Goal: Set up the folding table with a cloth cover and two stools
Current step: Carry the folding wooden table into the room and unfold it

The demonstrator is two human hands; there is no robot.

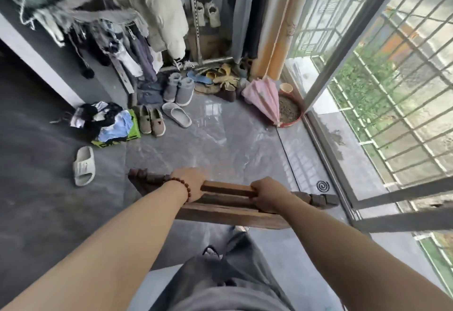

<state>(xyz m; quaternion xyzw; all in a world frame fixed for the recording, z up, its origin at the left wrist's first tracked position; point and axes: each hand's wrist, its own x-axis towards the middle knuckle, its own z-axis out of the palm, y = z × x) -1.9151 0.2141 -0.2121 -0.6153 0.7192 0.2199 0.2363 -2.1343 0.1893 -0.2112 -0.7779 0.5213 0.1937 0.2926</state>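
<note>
Fingers [203, 181] of the left hand [190, 184] are curled over the top rail of the table [228, 204] and clamped on it; the tips are hidden behind the wood. Fingers [255, 189] of the right hand [270, 194] are clamped on the same rail, right of the left fingers, with a short bare length of rail between the two grips.

The table is folded flat: dark wooden slats, edge-up, long axis running left to right in front of the person's legs. Both ends project past the fingers. Whether its lower edge touches the floor [208, 139] cannot be told.

A bracelet [182, 189] of beads sits on the left wrist, just behind the left fingers.

Positions from the fingers:
- Left of the left fingers, apart: a pale sandal [83, 166] on the floor.
- Beyond both grips, well apart: shoes [152, 120] in a pair and a pink umbrella [266, 97] lying closed.
- Right of the right fingers, near: a dark spiral coil [323, 185] on the floor.
- Farther right: a window grille [392, 90].
</note>
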